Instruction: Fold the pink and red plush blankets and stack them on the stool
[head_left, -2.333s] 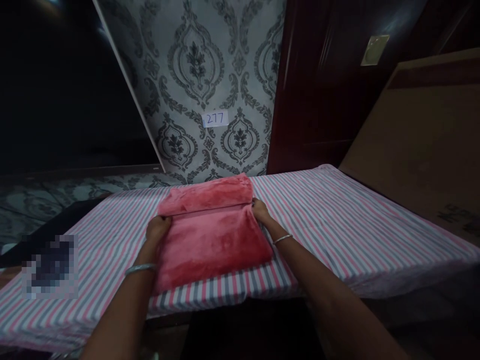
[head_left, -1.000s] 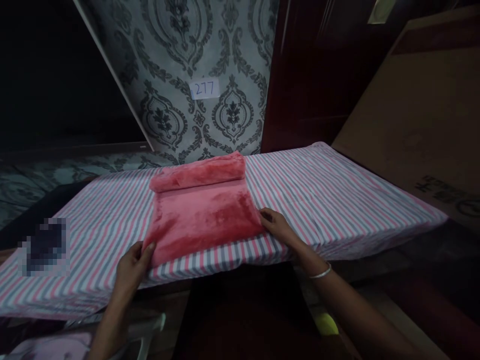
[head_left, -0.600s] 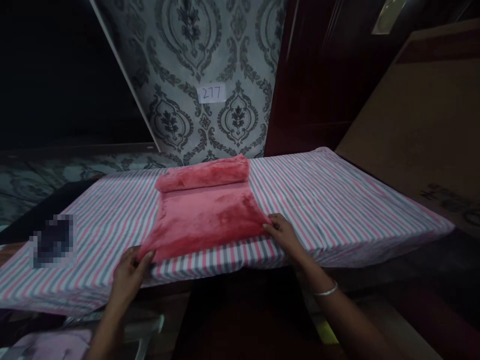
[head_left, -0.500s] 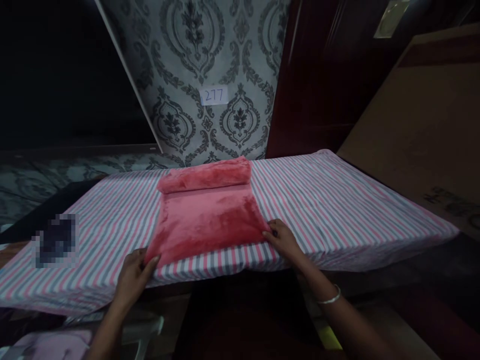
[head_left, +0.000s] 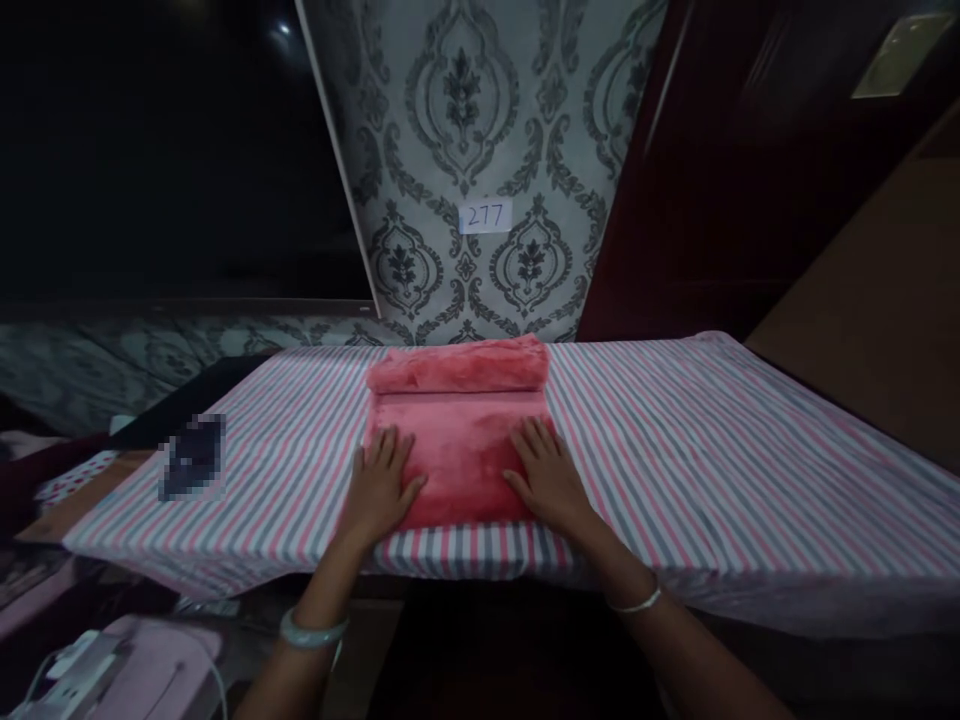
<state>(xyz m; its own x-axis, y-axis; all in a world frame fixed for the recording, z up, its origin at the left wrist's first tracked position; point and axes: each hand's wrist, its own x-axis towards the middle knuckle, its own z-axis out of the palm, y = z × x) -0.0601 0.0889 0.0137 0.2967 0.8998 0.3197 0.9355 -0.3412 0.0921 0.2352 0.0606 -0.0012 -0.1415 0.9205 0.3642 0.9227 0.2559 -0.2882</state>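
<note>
"How far along is the red cloth (head_left: 459, 455)?"

"Partway, it seems. The far end is doubled over into a thick roll (head_left: 461, 366) that runs across from side to side; whether it is wound or only folded cannot be told. That 1 portion looks done. The near part lies flat and is not turned over."

"Where is it all?"

"On the tabletop (head_left: 675, 455), over a striped sheet (head_left: 285, 480), with the near edge close to the tabletop's front edge."

"What do the hands have?"

"Neither grips anything. The left hand (head_left: 377, 495) rests palm down over the left edge of the flat part, fingers spread wide, thumb pointing inward. The right hand (head_left: 551, 482) matches it over the right edge, fingers straight and parted. Both are apart from the roll."

"Is the flat part smooth?"

"Mostly, to judge by what shows; the 2 hands hide some of the side edges."
</note>
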